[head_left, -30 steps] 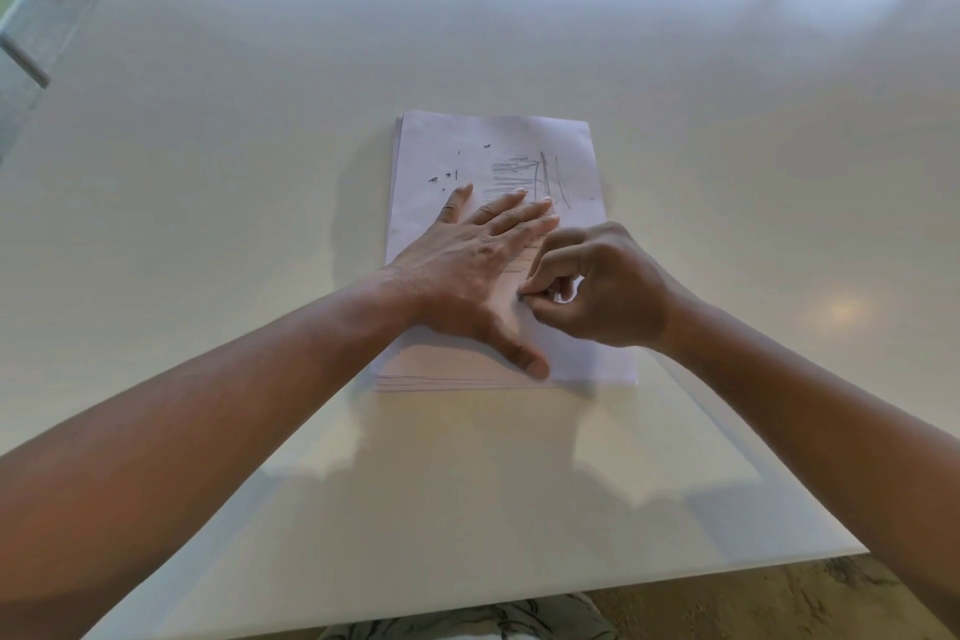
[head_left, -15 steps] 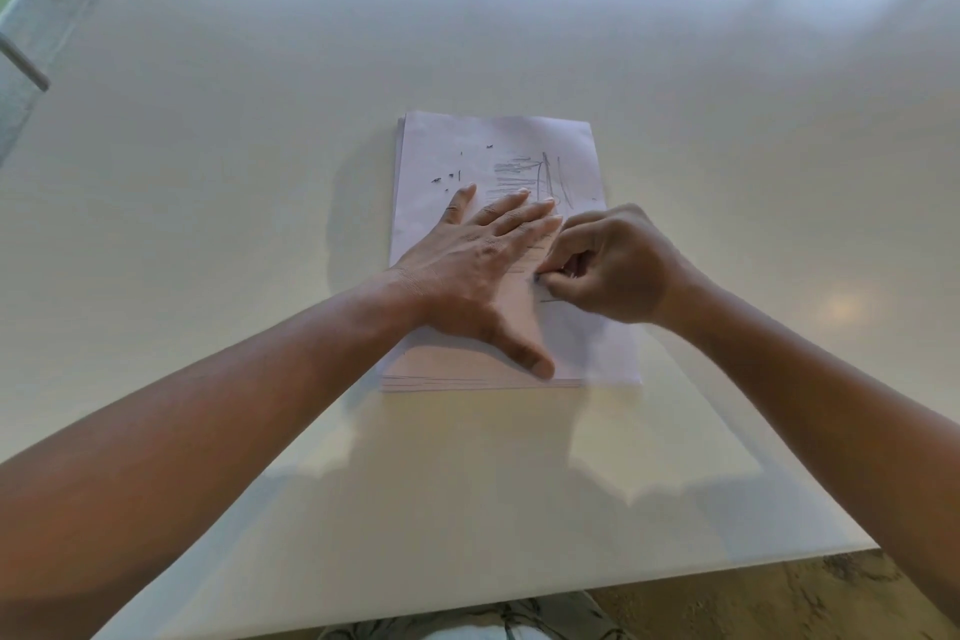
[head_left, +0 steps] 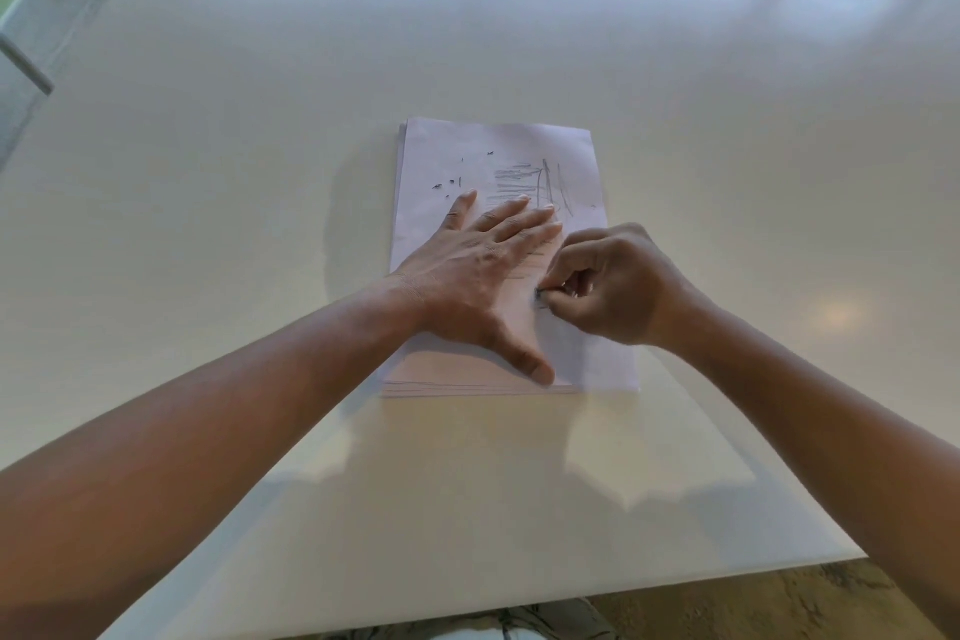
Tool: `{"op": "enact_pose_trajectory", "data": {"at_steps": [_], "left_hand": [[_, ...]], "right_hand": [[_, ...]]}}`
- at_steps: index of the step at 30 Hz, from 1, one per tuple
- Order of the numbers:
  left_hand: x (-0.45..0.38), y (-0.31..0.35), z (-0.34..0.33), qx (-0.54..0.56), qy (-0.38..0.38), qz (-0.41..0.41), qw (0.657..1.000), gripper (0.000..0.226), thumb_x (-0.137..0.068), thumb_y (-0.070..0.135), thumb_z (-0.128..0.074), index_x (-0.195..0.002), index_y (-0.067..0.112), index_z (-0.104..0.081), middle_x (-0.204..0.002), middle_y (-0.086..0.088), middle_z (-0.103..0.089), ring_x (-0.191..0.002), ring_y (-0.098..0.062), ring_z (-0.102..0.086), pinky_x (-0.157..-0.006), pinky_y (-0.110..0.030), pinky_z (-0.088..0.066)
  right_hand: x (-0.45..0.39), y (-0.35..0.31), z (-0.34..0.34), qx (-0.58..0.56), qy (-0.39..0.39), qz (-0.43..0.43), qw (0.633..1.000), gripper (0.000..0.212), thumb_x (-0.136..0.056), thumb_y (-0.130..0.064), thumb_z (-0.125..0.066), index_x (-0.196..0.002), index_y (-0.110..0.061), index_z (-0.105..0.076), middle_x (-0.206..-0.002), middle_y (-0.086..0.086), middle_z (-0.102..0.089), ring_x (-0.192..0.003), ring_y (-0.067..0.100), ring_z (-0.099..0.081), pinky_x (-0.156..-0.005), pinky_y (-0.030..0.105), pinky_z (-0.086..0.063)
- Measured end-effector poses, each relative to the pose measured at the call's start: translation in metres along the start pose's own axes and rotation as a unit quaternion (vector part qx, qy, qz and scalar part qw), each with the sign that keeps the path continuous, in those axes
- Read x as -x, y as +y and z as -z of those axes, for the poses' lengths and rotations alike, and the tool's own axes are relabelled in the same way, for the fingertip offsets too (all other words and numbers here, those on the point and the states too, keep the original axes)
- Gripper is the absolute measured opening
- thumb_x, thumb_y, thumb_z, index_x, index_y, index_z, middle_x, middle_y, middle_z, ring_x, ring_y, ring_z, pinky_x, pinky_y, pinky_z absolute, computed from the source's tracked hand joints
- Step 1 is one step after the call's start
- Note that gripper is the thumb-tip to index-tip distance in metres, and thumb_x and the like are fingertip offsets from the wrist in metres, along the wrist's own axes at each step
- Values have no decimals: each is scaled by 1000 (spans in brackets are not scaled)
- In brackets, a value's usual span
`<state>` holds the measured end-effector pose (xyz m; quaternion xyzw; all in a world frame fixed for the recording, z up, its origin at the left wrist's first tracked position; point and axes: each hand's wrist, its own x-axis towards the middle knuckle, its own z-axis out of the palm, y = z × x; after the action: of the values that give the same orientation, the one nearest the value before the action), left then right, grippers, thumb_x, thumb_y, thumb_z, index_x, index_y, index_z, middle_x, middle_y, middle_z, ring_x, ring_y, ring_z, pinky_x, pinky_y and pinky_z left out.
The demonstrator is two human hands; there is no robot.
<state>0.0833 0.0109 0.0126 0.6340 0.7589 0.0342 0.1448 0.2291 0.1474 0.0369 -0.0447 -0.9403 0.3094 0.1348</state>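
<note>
Paper stack [head_left: 493, 146], well inside table [head_left: 208, 224] edges: left hand [head_left: 478, 270] flat, right grip [head_left: 613, 286] pinching dark tip [head_left: 538, 295].

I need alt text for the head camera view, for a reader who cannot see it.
A person's left hand presses flat on a stack of paper on a white table, while the right hand pinches a small dark object, too small to identify, against the scribbled top sheet.

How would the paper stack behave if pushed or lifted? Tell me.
The paper stack is loose sheets, edges fanned at the near end, so a push would probably shear it on the glossy table. Lifted, the thin sheets would likely flop. The left hand pressing flat probably pins it.
</note>
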Motion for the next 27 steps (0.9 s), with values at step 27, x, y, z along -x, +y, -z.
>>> {"op": "enact_pose_trajectory", "data": {"at_steps": [27], "left_hand": [[-2, -1, -2, 1, -2, 5, 1000, 158, -39, 109, -46, -165, 27, 4, -172, 12, 9, -156, -6, 19, -124, -53, 17]], "right_hand": [[5, 10, 15, 53, -29, 42, 997, 14, -70, 2, -74, -73, -10, -77, -69, -1, -68, -55, 13, -57, -57, 31, -52]]}}
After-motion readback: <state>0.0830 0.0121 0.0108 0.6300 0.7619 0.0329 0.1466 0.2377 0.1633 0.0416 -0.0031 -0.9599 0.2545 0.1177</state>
